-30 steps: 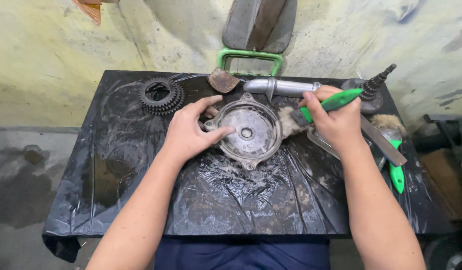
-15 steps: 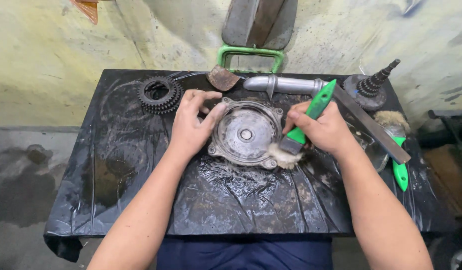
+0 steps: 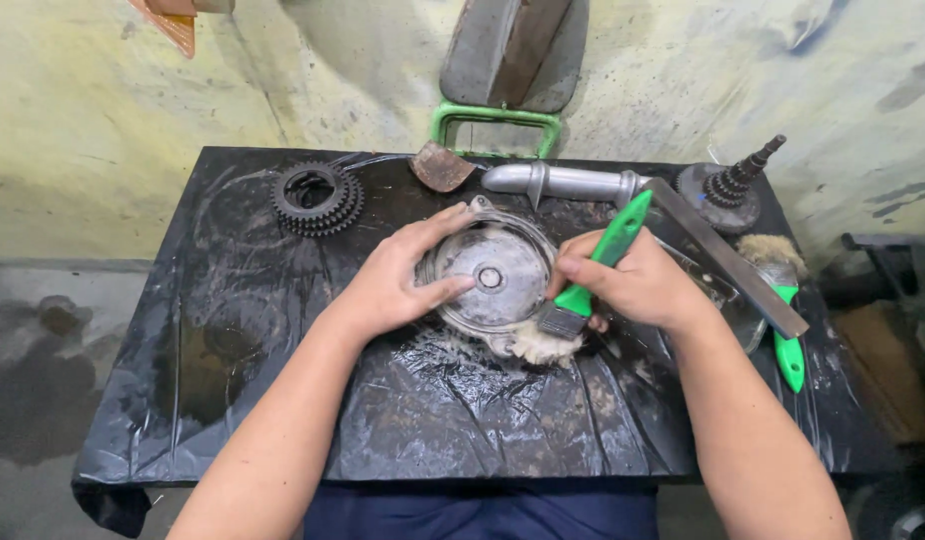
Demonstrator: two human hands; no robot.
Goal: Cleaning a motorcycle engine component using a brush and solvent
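Black gear cluster point(image 3: 317, 198) sits far left, steel tube point(image 3: 563, 182) lies at the back, 1 spare green-handled brush point(image 3: 783, 300) rests right.

A green-handled brush point(image 3: 583, 290), grey round cover point(image 3: 493, 272), glossy black sheet point(image 3: 433, 420), seemingly dark-grey gear point(image 3: 318, 199).

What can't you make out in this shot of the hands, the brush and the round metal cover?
- Head view: the round metal cover has its left rim under the left hand.
- The brush handle's middle is hidden in the right hand.
- Bristle contact with the cover's lower edge is too blurred.
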